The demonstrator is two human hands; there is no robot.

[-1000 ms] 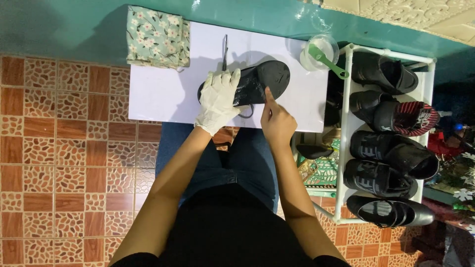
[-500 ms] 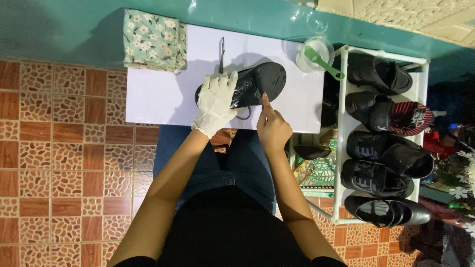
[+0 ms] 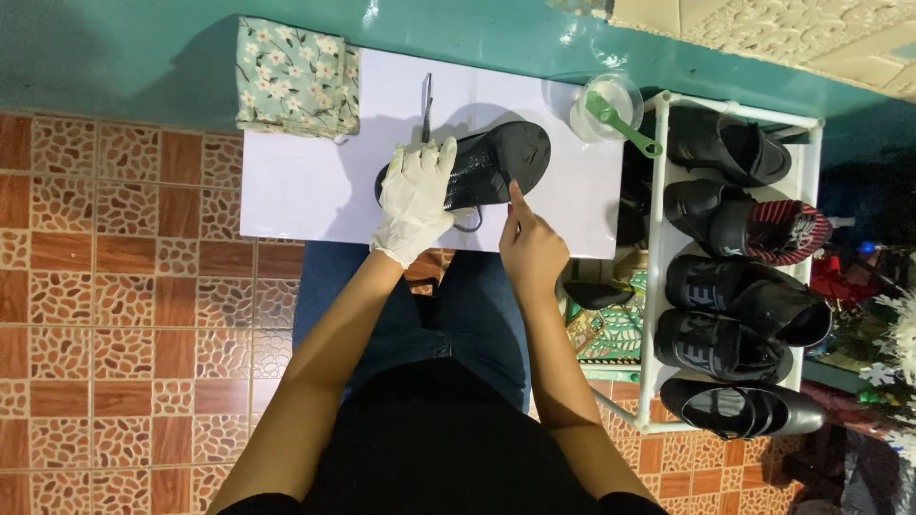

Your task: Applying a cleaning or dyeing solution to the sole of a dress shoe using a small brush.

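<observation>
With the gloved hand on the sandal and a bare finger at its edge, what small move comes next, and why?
Probably run the right hand fingertip along the sandal edge. The gloved left hand already pins the sandal flat on the white board, and the raised finger touches its side.

The gloved left hand [image 3: 417, 195] lies over the near end of the black sandal [image 3: 487, 164], so that part of the sandal is hidden. What the right hand [image 3: 530, 250] pinches cannot be told: its fingers are curled and seen from behind. A thin dark tool [image 3: 427, 107] on the white board [image 3: 305, 191] is too small to identify, and its lower end vanishes behind the glove. The board's near edge covers the person's knees. At the right edge, the colourful clutter beside the shoe rack [image 3: 658, 286] is dark, blurred and cut off.
</observation>
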